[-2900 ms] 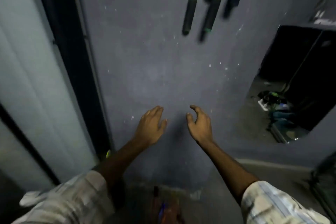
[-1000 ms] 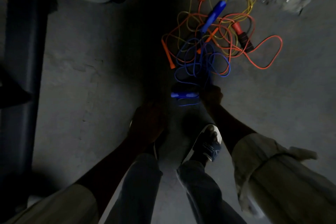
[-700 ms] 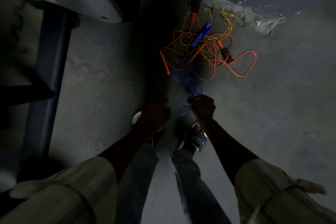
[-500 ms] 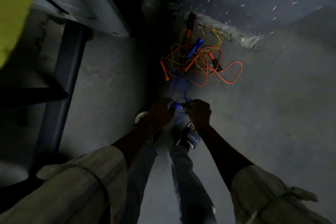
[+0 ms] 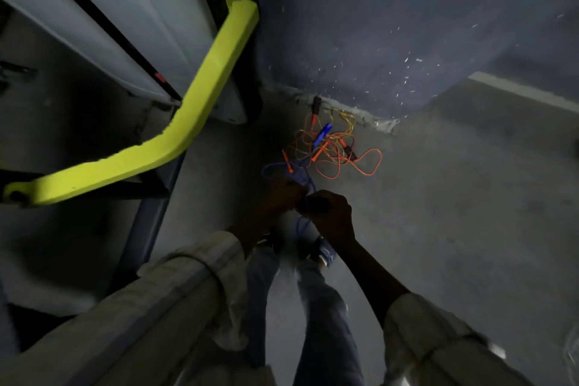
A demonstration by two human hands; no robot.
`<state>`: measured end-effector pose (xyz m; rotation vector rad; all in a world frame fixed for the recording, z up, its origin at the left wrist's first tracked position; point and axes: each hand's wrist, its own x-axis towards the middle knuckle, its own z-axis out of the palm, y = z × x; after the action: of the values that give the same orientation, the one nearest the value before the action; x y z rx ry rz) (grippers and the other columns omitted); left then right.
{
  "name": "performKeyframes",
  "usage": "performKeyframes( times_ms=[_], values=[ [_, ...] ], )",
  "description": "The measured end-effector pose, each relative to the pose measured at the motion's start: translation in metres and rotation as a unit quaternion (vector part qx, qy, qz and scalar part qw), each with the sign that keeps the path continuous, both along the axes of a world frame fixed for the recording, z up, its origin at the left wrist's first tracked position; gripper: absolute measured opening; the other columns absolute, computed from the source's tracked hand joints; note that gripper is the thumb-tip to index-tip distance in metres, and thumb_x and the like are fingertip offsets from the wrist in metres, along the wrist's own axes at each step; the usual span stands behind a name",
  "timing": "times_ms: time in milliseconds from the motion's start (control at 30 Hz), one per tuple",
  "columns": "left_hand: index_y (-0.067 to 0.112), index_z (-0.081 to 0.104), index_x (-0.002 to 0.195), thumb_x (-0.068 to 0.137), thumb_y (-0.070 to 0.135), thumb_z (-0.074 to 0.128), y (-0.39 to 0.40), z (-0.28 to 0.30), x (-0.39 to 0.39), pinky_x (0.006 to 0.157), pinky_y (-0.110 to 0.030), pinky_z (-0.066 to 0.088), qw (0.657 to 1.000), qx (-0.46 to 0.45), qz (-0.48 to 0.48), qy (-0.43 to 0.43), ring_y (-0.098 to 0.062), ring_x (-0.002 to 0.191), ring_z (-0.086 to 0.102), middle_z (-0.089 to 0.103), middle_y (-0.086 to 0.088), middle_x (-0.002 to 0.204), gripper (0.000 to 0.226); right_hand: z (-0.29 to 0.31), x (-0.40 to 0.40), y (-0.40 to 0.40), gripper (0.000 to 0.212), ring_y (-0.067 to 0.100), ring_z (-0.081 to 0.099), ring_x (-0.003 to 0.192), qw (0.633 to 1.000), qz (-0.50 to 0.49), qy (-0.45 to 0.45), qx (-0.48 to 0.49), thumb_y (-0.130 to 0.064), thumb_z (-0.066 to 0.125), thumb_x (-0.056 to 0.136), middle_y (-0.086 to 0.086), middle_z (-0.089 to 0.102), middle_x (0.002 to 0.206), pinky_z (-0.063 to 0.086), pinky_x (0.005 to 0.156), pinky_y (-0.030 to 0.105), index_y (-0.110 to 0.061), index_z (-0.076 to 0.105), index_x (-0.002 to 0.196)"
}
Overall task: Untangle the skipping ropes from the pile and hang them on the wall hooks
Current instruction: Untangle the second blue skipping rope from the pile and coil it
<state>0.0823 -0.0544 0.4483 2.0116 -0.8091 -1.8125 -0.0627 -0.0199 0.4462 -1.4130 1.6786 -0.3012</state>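
Note:
A tangled pile of orange and yellow skipping ropes (image 5: 340,153) lies on the concrete floor at the foot of the dark wall (image 5: 376,25). A blue handle (image 5: 323,132) lies on top of the pile. A blue rope (image 5: 299,177) runs from the pile up into my hands, and a loop hangs below them. My left hand (image 5: 283,199) and my right hand (image 5: 327,213) are close together above the floor, both gripping the blue rope. What my fingers cover is too dark to make out. No wall hooks are in view.
A bright yellow metal bar (image 5: 188,116) of a machine crosses the left side, with a grey panel (image 5: 131,19) behind it. My legs and shoes (image 5: 324,252) stand just below my hands. Bare concrete floor (image 5: 470,197) spreads to the right.
I went from facing the wall with hung ropes to bending over the pile. My right hand took the blue rope, my left joined it, and both lifted it away from the pile.

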Motion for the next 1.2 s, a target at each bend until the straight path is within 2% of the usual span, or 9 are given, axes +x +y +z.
performKeyframes(
  times_ms=[100, 233, 400, 500, 667, 767, 967, 1067, 1200],
  values=[
    [0.008, 0.062, 0.101, 0.089, 0.002, 0.06, 0.01, 0.049, 0.001, 0.054, -0.019, 0.05, 0.999, -0.042, -0.011, 0.017, -0.015, 0.067, 0.058, 0.061, -0.011, 0.088, 0.014, 0.043, -0.001, 0.019, 0.022, 0.014, 0.07, 0.08, 0.999, 0.0, 0.001, -0.037, -0.029, 0.092, 0.072, 0.006, 0.077, 0.081, 0.051, 0.066, 0.032, -0.016, 0.077, 0.082],
    [-0.005, 0.071, 0.094, 0.089, 0.002, 0.065, 0.031, 0.094, -0.009, 0.051, -0.023, 0.042, 0.997, -0.08, -0.002, -0.012, -0.01, 0.05, 0.055, 0.06, -0.013, 0.069, 0.01, 0.077, -0.01, 0.04, 0.024, -0.004, 0.068, 0.075, 0.991, -0.044, -0.102, -0.072, -0.011, 0.093, 0.068, -0.011, 0.073, 0.076, 0.057, 0.076, 0.03, -0.019, 0.078, 0.084],
    [0.01, 0.064, 0.084, 0.092, 0.014, 0.069, 0.052, 0.146, -0.021, 0.059, -0.026, 0.052, 0.994, -0.093, 0.052, 0.002, -0.015, 0.063, 0.058, 0.058, -0.002, 0.068, 0.01, 0.111, -0.023, 0.044, 0.019, -0.008, 0.065, 0.07, 0.98, -0.022, -0.181, -0.078, 0.011, 0.086, 0.071, 0.014, 0.073, 0.083, 0.054, 0.073, 0.017, 0.014, 0.073, 0.084],
    [0.018, 0.059, 0.08, 0.1, 0.023, 0.055, 0.068, 0.174, -0.034, 0.051, -0.023, 0.051, 0.994, -0.08, 0.053, 0.059, -0.012, 0.06, 0.06, 0.059, -0.005, 0.077, 0.022, 0.143, -0.033, 0.047, 0.017, -0.011, 0.06, 0.062, 0.974, -0.006, -0.216, -0.066, 0.018, 0.073, 0.081, -0.011, 0.069, 0.065, 0.051, 0.066, 0.016, 0.004, 0.069, 0.074],
    [0.014, 0.06, 0.079, 0.101, 0.017, 0.047, 0.102, 0.213, -0.052, 0.057, -0.022, 0.05, 0.984, -0.115, 0.089, 0.107, -0.012, 0.057, 0.056, 0.054, -0.009, 0.075, 0.026, 0.204, -0.057, 0.057, 0.02, 0.001, 0.064, 0.049, 0.96, -0.019, -0.279, 0.007, -0.007, 0.062, 0.1, -0.005, 0.07, 0.057, 0.048, 0.046, 0.016, -0.007, 0.066, 0.081],
    [0.006, 0.058, 0.072, 0.101, 0.009, 0.045, 0.121, 0.235, -0.062, 0.039, -0.018, 0.046, 0.978, -0.127, 0.114, 0.117, -0.01, 0.037, 0.054, 0.056, -0.01, 0.056, 0.031, 0.222, -0.064, 0.064, 0.023, 0.003, 0.064, 0.049, 0.955, -0.018, -0.292, 0.041, -0.012, 0.057, 0.104, -0.004, 0.07, 0.057, 0.048, 0.048, 0.017, -0.01, 0.066, 0.083],
    [0.014, 0.068, 0.083, 0.093, 0.02, 0.058, 0.135, 0.245, -0.052, 0.064, -0.031, 0.05, 0.982, -0.122, 0.109, 0.098, -0.017, 0.063, 0.063, 0.07, -0.004, 0.068, 0.016, 0.237, -0.058, 0.079, 0.005, 0.028, 0.069, 0.079, 0.947, -0.006, -0.311, 0.079, -0.01, 0.072, 0.089, 0.017, 0.076, 0.084, 0.05, 0.077, 0.039, -0.008, 0.076, 0.086],
    [0.016, 0.066, 0.081, 0.092, 0.017, 0.063, 0.139, 0.249, -0.041, 0.052, -0.026, 0.051, 0.977, -0.145, 0.127, 0.087, -0.012, 0.053, 0.061, 0.067, 0.0, 0.065, 0.011, 0.243, -0.048, 0.087, 0.03, 0.04, 0.07, 0.096, 0.947, 0.015, -0.313, 0.076, 0.006, 0.076, 0.079, 0.031, 0.072, 0.109, 0.052, 0.093, 0.053, 0.008, 0.071, 0.109],
    [0.018, 0.066, 0.081, 0.093, 0.026, 0.066, 0.142, 0.254, -0.022, 0.064, -0.03, 0.056, 0.98, -0.126, 0.112, 0.109, -0.014, 0.061, 0.066, 0.072, 0.0, 0.072, 0.015, 0.243, -0.033, 0.091, 0.032, 0.019, 0.073, 0.069, 0.949, 0.011, -0.314, 0.031, 0.028, 0.065, 0.076, 0.021, 0.075, 0.09, 0.063, 0.075, 0.034, 0.003, 0.072, 0.095]
  ],
)
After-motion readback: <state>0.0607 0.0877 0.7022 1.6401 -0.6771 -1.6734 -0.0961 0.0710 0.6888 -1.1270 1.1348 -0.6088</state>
